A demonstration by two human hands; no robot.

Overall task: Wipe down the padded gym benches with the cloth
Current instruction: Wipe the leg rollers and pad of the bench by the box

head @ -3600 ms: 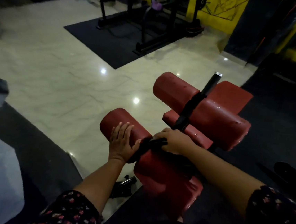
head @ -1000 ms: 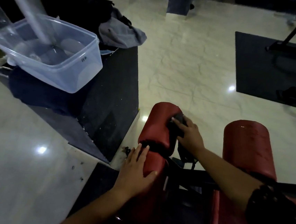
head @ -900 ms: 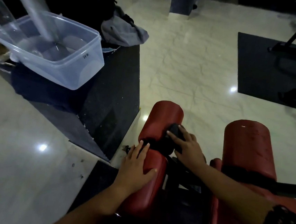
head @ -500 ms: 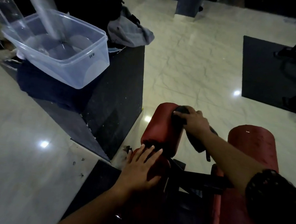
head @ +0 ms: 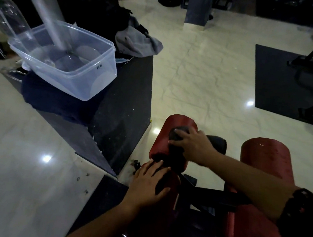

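A red padded roller (head: 166, 136) of the gym bench lies in the lower middle of the head view. My right hand (head: 193, 146) grips a dark cloth (head: 179, 135) and presses it onto this roller's top. Part of the cloth hangs off to the right of the hand. Nearer to me, my left hand (head: 149, 184) rests flat with straight fingers on the lower red pad (head: 172, 186). A second, larger red roller (head: 266, 161) lies to the right, above a black metal bar (head: 218, 198).
A clear plastic tub (head: 69, 60) stands on a dark blue cloth on a black platform (head: 125, 113) at the left, with a grey garment (head: 140, 42) behind it. Glossy marble floor surrounds the bench. A black mat (head: 289, 83) with equipment lies at the right.
My right hand has drawn the cloth back along the roller toward me over the last half second. The left hand stays on the lower pad. The camera has shifted slightly.
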